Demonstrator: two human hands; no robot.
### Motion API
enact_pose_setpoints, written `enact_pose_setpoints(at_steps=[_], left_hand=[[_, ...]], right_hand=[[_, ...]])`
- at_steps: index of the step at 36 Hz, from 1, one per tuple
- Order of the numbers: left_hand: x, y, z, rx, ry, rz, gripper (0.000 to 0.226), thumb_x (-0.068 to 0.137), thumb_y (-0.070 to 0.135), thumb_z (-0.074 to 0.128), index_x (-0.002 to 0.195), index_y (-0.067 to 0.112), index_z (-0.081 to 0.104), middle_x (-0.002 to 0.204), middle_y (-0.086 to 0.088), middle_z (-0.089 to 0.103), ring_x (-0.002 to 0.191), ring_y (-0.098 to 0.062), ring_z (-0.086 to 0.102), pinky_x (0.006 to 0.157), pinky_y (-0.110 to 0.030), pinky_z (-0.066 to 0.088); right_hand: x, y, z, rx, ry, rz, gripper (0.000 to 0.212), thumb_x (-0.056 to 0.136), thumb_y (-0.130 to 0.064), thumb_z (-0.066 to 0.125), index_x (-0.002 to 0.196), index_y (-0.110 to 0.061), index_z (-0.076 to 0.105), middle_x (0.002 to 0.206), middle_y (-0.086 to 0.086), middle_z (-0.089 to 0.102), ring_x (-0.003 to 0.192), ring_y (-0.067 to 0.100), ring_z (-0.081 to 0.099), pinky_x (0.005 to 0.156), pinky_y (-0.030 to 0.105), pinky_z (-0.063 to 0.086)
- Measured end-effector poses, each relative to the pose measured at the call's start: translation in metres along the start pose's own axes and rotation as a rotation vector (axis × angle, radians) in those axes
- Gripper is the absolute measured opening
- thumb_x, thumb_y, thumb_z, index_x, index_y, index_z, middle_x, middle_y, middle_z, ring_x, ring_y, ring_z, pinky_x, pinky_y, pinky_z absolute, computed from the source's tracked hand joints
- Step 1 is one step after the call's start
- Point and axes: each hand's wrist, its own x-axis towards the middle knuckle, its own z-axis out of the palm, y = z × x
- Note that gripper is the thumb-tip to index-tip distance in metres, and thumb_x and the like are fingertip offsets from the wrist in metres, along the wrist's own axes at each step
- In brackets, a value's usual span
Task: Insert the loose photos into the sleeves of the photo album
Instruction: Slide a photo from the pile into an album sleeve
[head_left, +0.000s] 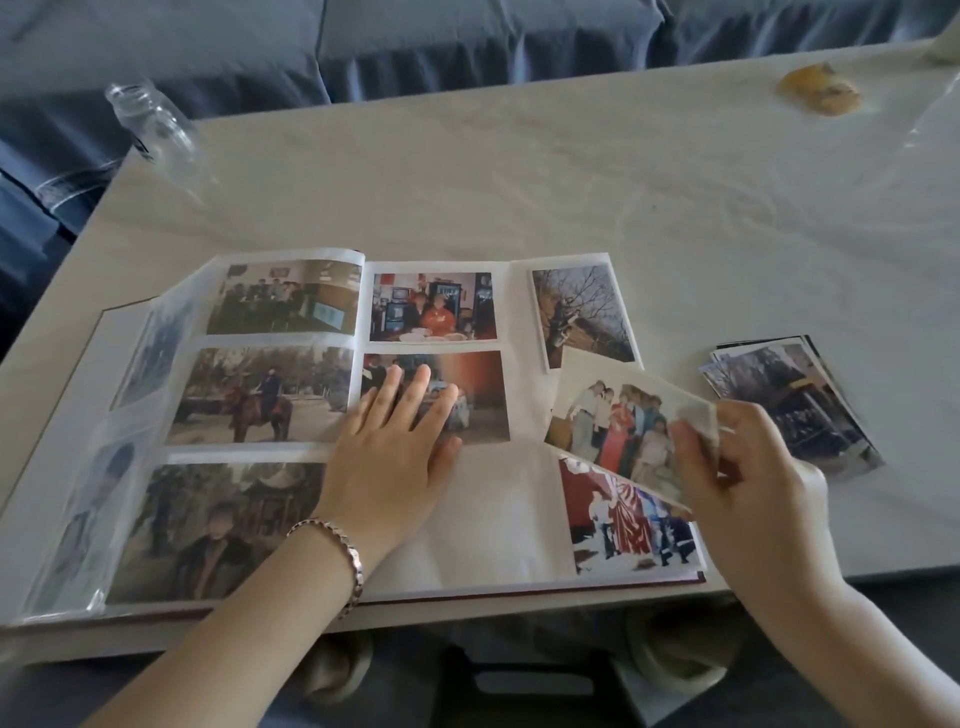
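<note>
Album (488, 519) lay open on the surface (519, 182). Left hand (395, 447) pressed flat, fingers straight, on its right page. Right hand (737, 467) pinched a loose photo (618, 415) by its corner, over that page. Likely thin, bendy, slick; edges give the best hold.

Left hand (400, 447) flat on open album (493, 519); right hand (748, 467) pinches a photo (618, 415).
</note>
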Motion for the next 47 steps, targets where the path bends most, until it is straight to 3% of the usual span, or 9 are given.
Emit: enact_pose_setpoints(at_steps=[4, 8, 11, 15, 20, 25, 32, 40, 47], left_hand=[[0.002, -0.002, 0.000, 0.031, 0.022, 0.024, 0.067, 0.097, 0.048, 0.003, 0.134, 0.021, 0.051, 0.139, -0.010, 0.049, 0.130, -0.033, 0.044, 0.104, -0.043, 0.026], [0.000, 0.001, -0.001, 0.009, -0.027, 0.001, 0.081, 0.078, 0.055, -0.019, 0.150, 0.031, 0.007, 0.158, 0.000, 0.003, 0.146, -0.023, -0.001, 0.110, -0.032, -0.008], [0.001, 0.000, -0.001, 0.038, -0.026, -0.020, 0.062, 0.092, 0.057, -0.006, 0.149, 0.033, -0.006, 0.158, 0.002, -0.010, 0.145, -0.020, -0.012, 0.110, -0.031, -0.013], [0.000, 0.001, -0.002, 0.038, -0.033, -0.021, 0.055, 0.097, 0.047, 0.006, 0.148, 0.033, -0.007, 0.158, 0.002, -0.012, 0.144, -0.020, -0.015, 0.109, -0.032, -0.015], [0.000, 0.002, -0.003, 0.006, -0.034, -0.018, 0.055, 0.097, 0.048, 0.007, 0.149, 0.034, -0.005, 0.157, 0.003, -0.012, 0.144, -0.020, -0.015, 0.110, -0.032, -0.014], [-0.001, 0.002, -0.003, 0.003, -0.037, -0.025, 0.055, 0.097, 0.048, 0.008, 0.149, 0.033, -0.004, 0.158, 0.003, -0.011, 0.144, -0.020, -0.015, 0.111, -0.033, -0.014], [-0.001, 0.002, -0.003, 0.000, -0.041, -0.026, 0.055, 0.097, 0.048, 0.007, 0.149, 0.033, -0.006, 0.158, 0.003, -0.011, 0.144, -0.020, -0.015, 0.111, -0.033, -0.014], [-0.001, 0.002, -0.004, 0.004, -0.040, -0.030, 0.059, 0.092, 0.049, -0.005, 0.149, 0.033, -0.002, 0.158, 0.002, -0.007, 0.146, -0.021, -0.010, 0.109, -0.033, -0.014], [0.007, -0.014, -0.024, -0.130, 0.002, 0.074, 0.042, 0.101, 0.032, 0.031, 0.143, 0.029, 0.036, 0.154, 0.007, 0.026, 0.143, -0.013, 0.020, 0.116, -0.030, 0.003]], right_hand=[[-0.005, 0.003, 0.006, 0.024, -0.084, 0.045, 0.012, 0.083, -0.010, 0.062, 0.091, -0.001, 0.059, 0.069, -0.008, 0.055, 0.052, -0.010, 0.048, 0.033, 0.005, 0.038], [-0.008, 0.005, 0.007, 0.113, -0.195, 0.199, 0.012, 0.086, -0.013, 0.062, 0.086, -0.019, 0.052, 0.072, -0.008, 0.059, 0.057, -0.008, 0.055, 0.035, 0.011, 0.043], [-0.008, 0.008, 0.007, 0.183, -0.290, 0.335, 0.016, 0.086, -0.018, 0.062, 0.077, -0.024, 0.050, 0.069, -0.013, 0.064, 0.054, -0.003, 0.063, 0.038, 0.016, 0.047], [-0.003, 0.017, 0.005, 0.218, -0.418, 0.466, 0.014, 0.085, -0.020, 0.063, 0.079, -0.022, 0.051, 0.064, -0.015, 0.064, 0.060, -0.007, 0.064, 0.039, 0.018, 0.048], [0.003, 0.024, 0.001, 0.233, -0.559, 0.584, 0.010, 0.085, -0.022, 0.063, 0.087, -0.018, 0.054, 0.066, -0.011, 0.069, 0.061, 0.008, 0.069, 0.051, 0.039, 0.058], [0.008, 0.024, -0.005, 0.259, -0.669, 0.611, 0.012, 0.083, -0.022, 0.064, 0.090, -0.016, 0.056, 0.069, -0.007, 0.072, 0.065, 0.009, 0.070, 0.050, 0.028, 0.056], [0.007, 0.015, 0.004, 0.293, -0.687, 0.626, 0.014, 0.086, -0.018, 0.064, 0.094, -0.009, 0.058, 0.076, 0.000, 0.073, 0.067, 0.017, 0.071, 0.064, 0.053, 0.056], [0.000, -0.005, 0.031, 0.368, -0.713, 0.589, 0.012, 0.086, -0.022, 0.063, 0.094, -0.016, 0.057, 0.089, -0.004, 0.071, 0.077, 0.007, 0.070, 0.067, 0.032, 0.059], [0.014, -0.005, 0.023, 0.345, -0.716, 0.636, 0.008, 0.088, -0.026, 0.060, 0.087, -0.020, 0.065, 0.078, -0.007, 0.072, 0.068, 0.006, 0.069, 0.062, 0.027, 0.058]])
